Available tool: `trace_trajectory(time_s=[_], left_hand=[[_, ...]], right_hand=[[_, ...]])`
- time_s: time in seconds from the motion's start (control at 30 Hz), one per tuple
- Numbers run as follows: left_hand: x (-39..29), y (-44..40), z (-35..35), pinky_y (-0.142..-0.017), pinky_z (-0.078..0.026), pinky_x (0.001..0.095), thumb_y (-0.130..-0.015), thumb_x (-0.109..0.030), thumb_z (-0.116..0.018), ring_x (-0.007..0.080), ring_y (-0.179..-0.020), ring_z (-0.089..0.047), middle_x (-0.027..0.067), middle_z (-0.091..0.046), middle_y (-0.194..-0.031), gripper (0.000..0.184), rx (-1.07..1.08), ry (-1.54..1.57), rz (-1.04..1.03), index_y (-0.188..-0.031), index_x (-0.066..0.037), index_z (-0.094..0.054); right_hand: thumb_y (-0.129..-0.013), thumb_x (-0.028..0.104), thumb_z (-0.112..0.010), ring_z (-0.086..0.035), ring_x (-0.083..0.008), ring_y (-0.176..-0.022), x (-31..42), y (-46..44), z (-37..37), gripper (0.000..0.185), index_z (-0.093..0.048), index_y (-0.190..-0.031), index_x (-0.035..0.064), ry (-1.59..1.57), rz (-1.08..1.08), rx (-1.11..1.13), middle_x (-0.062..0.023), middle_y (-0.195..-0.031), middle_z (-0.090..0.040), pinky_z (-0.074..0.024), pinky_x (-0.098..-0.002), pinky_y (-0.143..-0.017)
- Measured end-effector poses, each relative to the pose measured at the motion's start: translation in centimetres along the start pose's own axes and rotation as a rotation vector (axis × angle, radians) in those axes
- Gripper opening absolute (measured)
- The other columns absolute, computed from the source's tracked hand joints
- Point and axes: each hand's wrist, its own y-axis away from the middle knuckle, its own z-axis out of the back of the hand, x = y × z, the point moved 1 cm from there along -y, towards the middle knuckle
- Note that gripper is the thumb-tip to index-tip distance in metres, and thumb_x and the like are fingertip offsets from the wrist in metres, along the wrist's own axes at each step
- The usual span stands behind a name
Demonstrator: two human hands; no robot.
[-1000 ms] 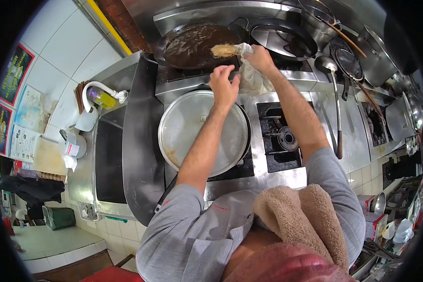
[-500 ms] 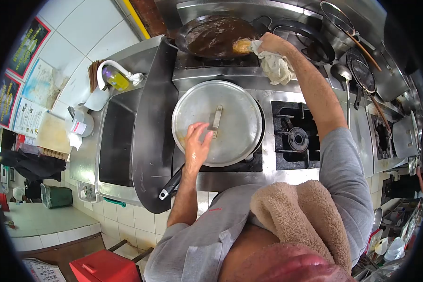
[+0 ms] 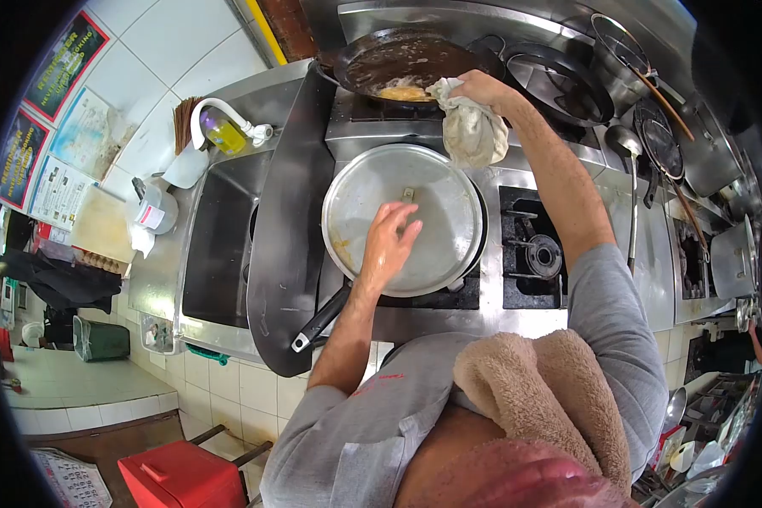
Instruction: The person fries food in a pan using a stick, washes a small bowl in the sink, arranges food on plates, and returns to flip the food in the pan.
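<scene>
My right hand (image 3: pixel 486 91) is closed around a stained white cloth (image 3: pixel 476 135), which hangs down at the near right rim of a wok (image 3: pixel 366 52). Whether the fingers also grip the rim through the cloth, I cannot tell. Dark, bubbling oil fills the wok, and a golden piece of food (image 3: pixel 404 91) lies in it by the near edge. My left hand (image 3: pixel 389 245) is over a large round metal lid (image 3: pixel 440 229), fingers apart and holding nothing. It hides most of the lid's handle (image 3: pixel 408 195). Contact between hand and lid is unclear.
A black pan handle (image 3: pixel 323 318) juts toward me beside the lid. Right of the lid is a gas burner (image 3: pixel 543 256); behind it sits a dark pan (image 3: pixel 559 83). A ladle (image 3: pixel 623 142) and strainers lie farther right. On the left stands a sink (image 3: pixel 220 237) with a white faucet (image 3: pixel 229 107).
My right hand and the cloth have shifted left along the wok's rim. The golden food sits farther left in the oil. My left hand has moved right and up over the lid, covering more of its handle.
</scene>
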Motion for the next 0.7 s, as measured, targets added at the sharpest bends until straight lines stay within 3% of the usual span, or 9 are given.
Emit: trace_trajectory(time_s=[0.17,0.27,0.3,0.33,0.4,0.5,0.7], left_hand=[[0.9,-6.8,-2.3,-0.066,-0.046,0.0273,-0.078,-0.011,-0.063,0.0168,-0.074,-0.058,0.0088,-0.058,-0.089,0.024,-0.083,0.118,0.013,-0.102,-0.005,-0.062],[0.9,-11.9,-3.8,-0.067,-0.046,0.0290,-0.077,-0.008,-0.061,0.0189,-0.075,-0.057,0.0096,-0.056,-0.092,0.025,-0.143,0.092,-0.069,-0.102,-0.006,-0.061],[1.1,-13.6,-4.2,-0.070,-0.046,0.0310,-0.076,-0.007,-0.062,0.0211,-0.078,-0.056,0.0097,-0.055,-0.093,0.027,-0.224,-0.042,-0.190,-0.103,-0.006,-0.061],[1.0,-15.0,-4.4,-0.072,-0.045,0.0330,-0.074,-0.005,-0.062,0.0233,-0.081,-0.055,0.0098,-0.054,-0.095,0.029,-0.307,-0.176,-0.313,-0.103,-0.006,-0.061],[0.9,-16.9,-4.9,-0.075,-0.044,0.0353,-0.072,-0.004,-0.063,0.0253,-0.086,-0.053,0.0098,-0.053,-0.096,0.031,-0.327,-0.260,-0.338,-0.103,-0.006,-0.061],[0.8,-18.7,-5.2,-0.080,-0.041,0.0399,-0.066,-0.004,-0.066,0.0285,-0.096,-0.048,0.0087,-0.052,-0.098,0.034,-0.284,-0.301,-0.304,-0.100,-0.008,-0.062],[1.2,-20.3,-5.2,-0.080,-0.042,0.0404,-0.067,-0.009,-0.067,0.0268,-0.100,-0.047,0.0044,-0.051,-0.102,0.025,-0.146,-0.485,-0.251,-0.092,-0.011,-0.065]], right_hand=[[-0.073,0.016,-0.059,-0.058,-0.0181,-0.073,-2.4,0.3,-1.6,0.028,-0.061,-0.092,-0.0042,-0.103,0.043,-0.032,-0.0103,-0.082,-0.062,-0.0462,-0.0329,-0.066],[-0.072,0.015,-0.060,-0.058,-0.0174,-0.075,-1.9,1.3,-2.0,0.028,-0.061,-0.092,-0.0059,-0.156,0.053,-0.070,-0.0115,-0.084,-0.062,-0.0459,-0.0331,-0.068],[-0.072,0.015,-0.060,-0.058,-0.0174,-0.075,-1.8,1.7,-2.4,0.028,-0.061,-0.092,-0.0059,-0.156,0.053,-0.075,-0.0115,-0.084,-0.062,-0.0459,-0.0331,-0.068],[-0.072,0.014,-0.061,-0.058,-0.0180,-0.076,-1.9,1.7,-2.6,0.029,-0.060,-0.092,-0.0067,-0.121,0.118,-0.173,-0.0124,-0.084,-0.063,-0.0458,-0.0330,-0.069],[-0.069,0.014,-0.064,-0.060,-0.0193,-0.080,-2.1,1.6,-3.2,0.034,-0.059,-0.095,-0.0075,0.025,0.259,-0.434,-0.0149,-0.086,-0.064,-0.0456,-0.0322,-0.071],[-0.069,0.015,-0.065,-0.059,-0.0188,-0.079,-2.9,1.5,-2.6,0.037,-0.058,-0.099,-0.0054,-0.014,0.155,-0.264,-0.0140,-0.087,-0.064,-0.0456,-0.0315,-0.071],[-0.074,0.020,-0.064,-0.058,-0.0160,-0.076,-3.4,3.4,-3.6,0.035,-0.059,-0.101,-0.0029,-0.234,0.170,-0.268,-0.0126,-0.086,-0.064,-0.0453,-0.0315,-0.070]])
